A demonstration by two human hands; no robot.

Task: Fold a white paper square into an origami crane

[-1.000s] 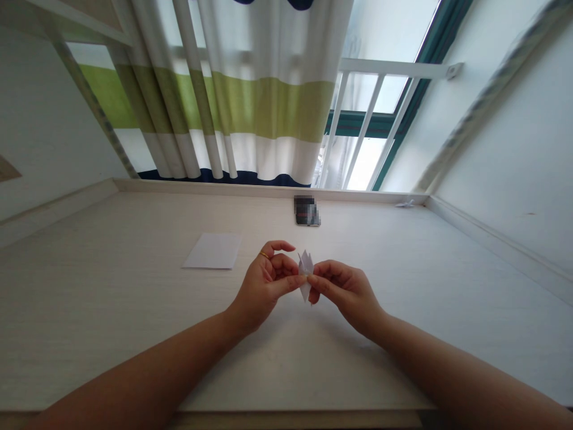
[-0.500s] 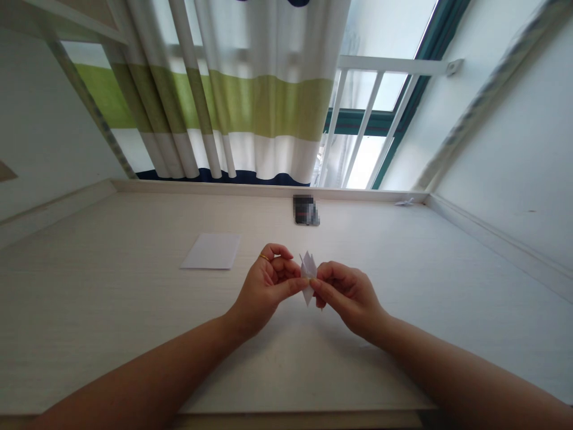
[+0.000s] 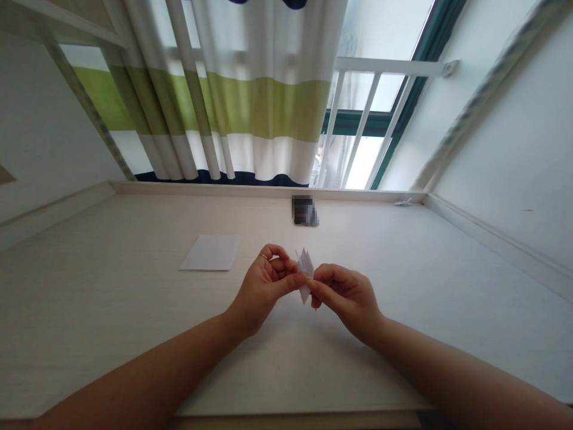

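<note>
A small piece of folded white paper (image 3: 305, 263) is held above the table between my two hands, its pointed flaps standing up and one tip pointing down. My left hand (image 3: 271, 283), with a ring on one finger, pinches it from the left with the thumb across its middle. From the right, my right hand (image 3: 347, 295) grips the same paper between thumb and fingers. The two thumb tips nearly meet on it. Parts of the paper behind the fingers are hidden.
A flat white paper sheet (image 3: 210, 252) lies left of my hands. At the table's back edge is a dark, blurred-out object (image 3: 304, 211). A small white paper piece (image 3: 403, 202) sits in the far right corner. Behind the pale table (image 3: 111, 310) hang striped curtains (image 3: 286, 107).
The folded paper and both hands have shifted very slightly left in view, and the paper is tilted a little differently. Both hands keep their pinch on it.
</note>
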